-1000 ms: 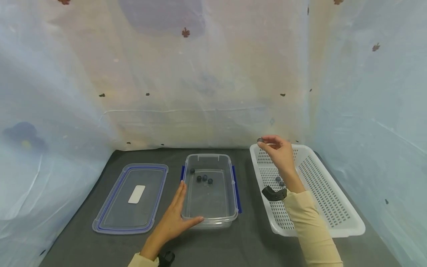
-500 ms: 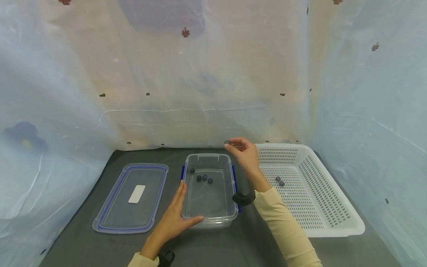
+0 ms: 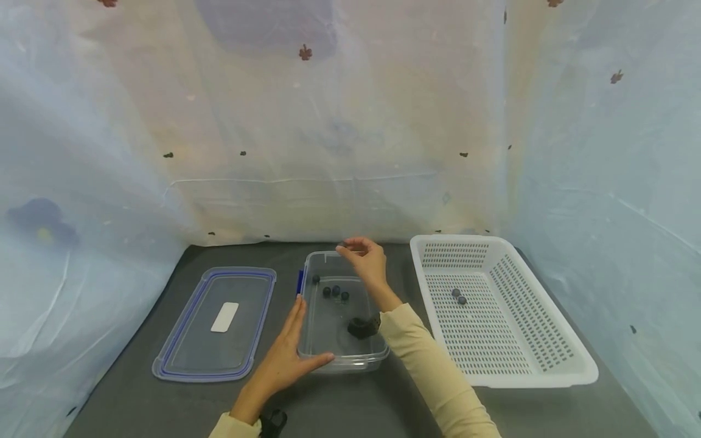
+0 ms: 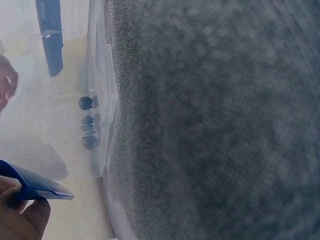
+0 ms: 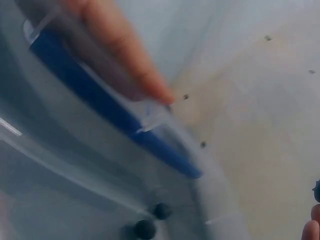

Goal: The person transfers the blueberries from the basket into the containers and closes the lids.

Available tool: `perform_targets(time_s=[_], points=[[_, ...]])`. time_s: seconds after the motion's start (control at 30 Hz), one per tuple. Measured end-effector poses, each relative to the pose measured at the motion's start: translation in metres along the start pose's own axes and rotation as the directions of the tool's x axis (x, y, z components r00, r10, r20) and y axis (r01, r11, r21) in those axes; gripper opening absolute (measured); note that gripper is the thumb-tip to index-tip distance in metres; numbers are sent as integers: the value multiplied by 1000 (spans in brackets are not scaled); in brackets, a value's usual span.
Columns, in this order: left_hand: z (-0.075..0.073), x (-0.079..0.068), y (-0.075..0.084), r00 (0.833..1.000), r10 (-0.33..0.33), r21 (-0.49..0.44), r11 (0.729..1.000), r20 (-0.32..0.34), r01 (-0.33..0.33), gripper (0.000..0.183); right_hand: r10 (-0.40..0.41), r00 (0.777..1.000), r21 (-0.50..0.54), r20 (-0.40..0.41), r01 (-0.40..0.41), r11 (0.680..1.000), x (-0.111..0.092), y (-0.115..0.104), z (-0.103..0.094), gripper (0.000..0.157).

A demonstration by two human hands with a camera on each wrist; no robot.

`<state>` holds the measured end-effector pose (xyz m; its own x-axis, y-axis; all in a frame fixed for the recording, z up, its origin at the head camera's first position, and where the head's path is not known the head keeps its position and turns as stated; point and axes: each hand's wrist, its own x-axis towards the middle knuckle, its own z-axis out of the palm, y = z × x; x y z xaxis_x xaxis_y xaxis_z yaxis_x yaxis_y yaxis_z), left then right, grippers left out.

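My right hand (image 3: 369,265) pinches a blueberry (image 5: 317,190) between thumb and fingertips, above the far end of a clear plastic container (image 3: 342,337). Several blueberries (image 3: 336,291) lie on the container's floor toward its far end. My left hand (image 3: 285,358) rests along the container's left side, fingers extended and thumb over the near left corner. In the left wrist view its fingertips (image 4: 36,216) are beside a blue latch flap (image 4: 47,189) that hangs out from the wall. The right wrist and its black strap overlap the container in the head view.
A white perforated basket (image 3: 553,340) stands on the right with two blueberries (image 3: 459,297) in it. The container's lid (image 3: 246,322), clear with a blue seal and a white label, lies on the left. A patterned sheet (image 3: 350,121) rises behind the dark table cloth (image 3: 378,407).
My right hand has travelled left from over the basket to over the container, carrying the blueberry. The left hand, container, lid and basket stay in place.
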<state>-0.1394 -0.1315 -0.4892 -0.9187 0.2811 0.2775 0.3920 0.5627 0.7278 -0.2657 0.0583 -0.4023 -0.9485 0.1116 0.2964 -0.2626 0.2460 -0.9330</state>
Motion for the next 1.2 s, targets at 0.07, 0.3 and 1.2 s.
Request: perform_targets(time_s=[0.07,0.3,1.2], points=[[0,0,0,1000,2,8,1000,2,-2,116,10,1000,-24,10,-9,1000,0,6,6,24],[-1,2,0,1000,-9,4,1000,15,9,116,83,996,-53,31,-81,995,2,26,27,24],[-3,0,2,1000,-4,15,1000,8,4,116,195,975,-254,107,-162,953,-5,71,48,21]])
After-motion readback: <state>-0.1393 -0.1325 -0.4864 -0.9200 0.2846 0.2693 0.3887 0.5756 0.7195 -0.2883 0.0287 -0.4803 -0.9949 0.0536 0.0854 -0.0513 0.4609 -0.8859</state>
